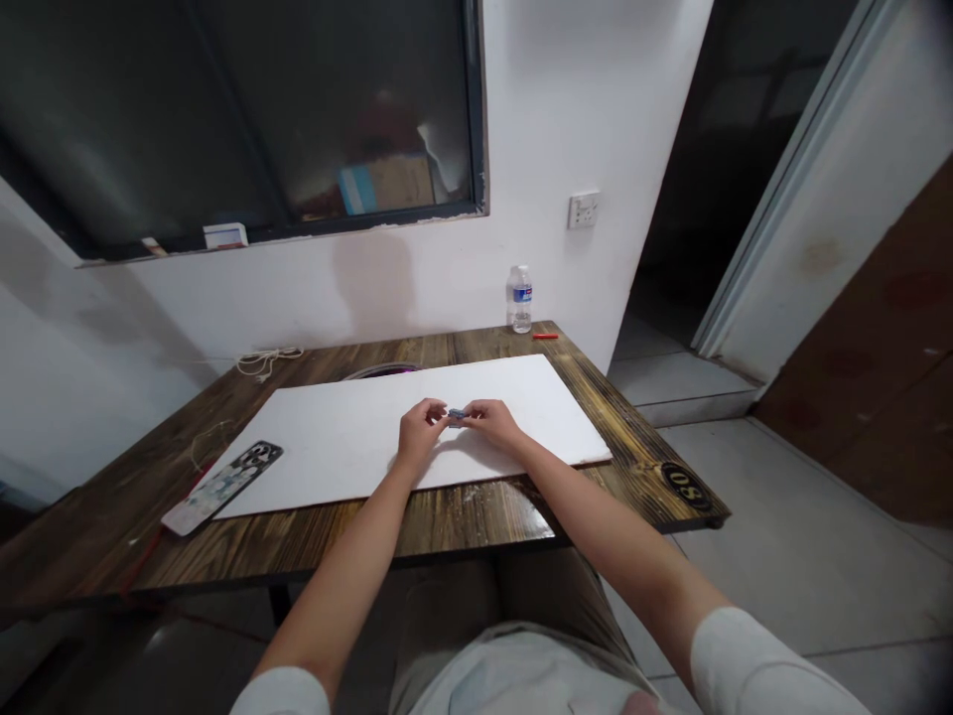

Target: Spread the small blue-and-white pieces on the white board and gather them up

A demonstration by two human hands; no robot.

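Observation:
A small blue-grey object [457, 414] is held between my two hands, just above the middle of a white board [335, 437]. It is too small in view for me to make out its kind. My left hand [421, 429] pinches its left side between thumb and fingers. From the right, my right hand [491, 419] grips the other side with its fingertips. Both hands are closed and close together, and the fingers cover part of the object.
The board lies on a dark wooden table [476, 516]. A phone [223, 487] rests across the board's left edge. White cable [264, 362] is bundled at the back left. A plastic bottle [522, 303] and a red stick-like item [545, 336] are at the back right, near the wall.

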